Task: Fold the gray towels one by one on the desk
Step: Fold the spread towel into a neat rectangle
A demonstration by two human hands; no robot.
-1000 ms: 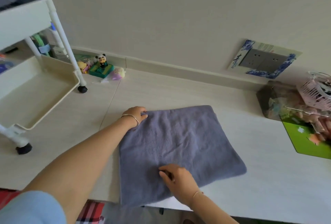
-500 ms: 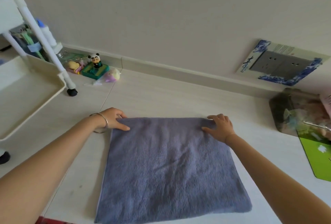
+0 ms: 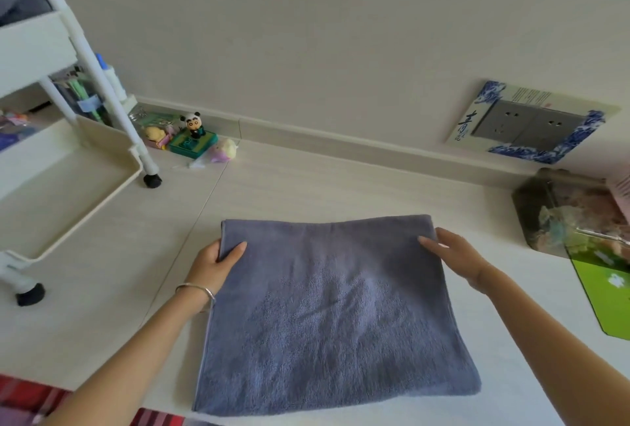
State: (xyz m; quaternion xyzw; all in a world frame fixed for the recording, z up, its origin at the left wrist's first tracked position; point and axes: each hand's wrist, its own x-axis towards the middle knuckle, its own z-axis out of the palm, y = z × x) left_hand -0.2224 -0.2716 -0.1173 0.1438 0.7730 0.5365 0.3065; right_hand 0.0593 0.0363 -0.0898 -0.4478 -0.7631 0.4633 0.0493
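Sliding nearer from the far corners they held half a second ago, both hands now sit on the side edges of the gray terry towel [image 3: 324,316]. The left hand [image 3: 211,265] pinches the left edge, thumb on top and fingers tucked under. The right hand [image 3: 456,255] lays its thumb on the right edge with its fingers along the outside; I cannot tell whether they grip.

The towel lies flat on the pale wood-grain desk [image 3: 306,187], close to square, so I cannot tell which side is longer. Its far edge runs parallel to the wall and its near edge reaches the desk's near edge.

At the left, the white tiered cart [image 3: 85,166] carries something dark gray on its top shelf. At the right, a clear plastic box [image 3: 545,217] holds pinkish bits.
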